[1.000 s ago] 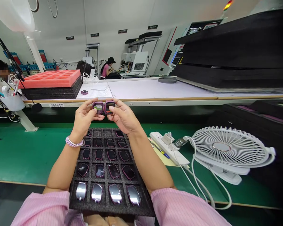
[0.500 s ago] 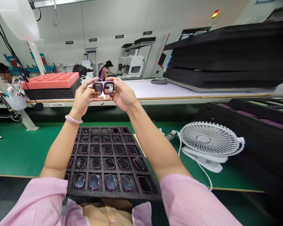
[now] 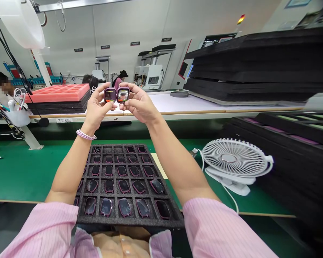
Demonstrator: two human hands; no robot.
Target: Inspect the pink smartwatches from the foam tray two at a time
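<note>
Between the thumb and fingers of my left hand (image 3: 97, 107) is a purple-framed watch case (image 3: 110, 95) with a dark glossy face. My right hand (image 3: 140, 104) pinches a similar purple watch case (image 3: 123, 95), whose face looks brighter with reflections. Both cases are raised side by side above the shelf edge, faces toward me, their inner edges close together. Below my forearms, a dark foam tray (image 3: 134, 221) holds rows of similar watch cases (image 3: 124, 207) in square pockets. Two pockets in its back row hold none.
A white fan (image 3: 228, 158) with a cable stands right of the tray. Black foam trays (image 3: 258, 68) are stacked on the right of the shelf. A pink foam tray (image 3: 61, 92) tops another stack at left. A lamp post (image 3: 31, 138) rises at left; people sit far back.
Both watch cases have risen slightly and tilted, so the reflections on their faces differ. My right thumb has moved onto the lower edge of its case. The view has shifted a little.
</note>
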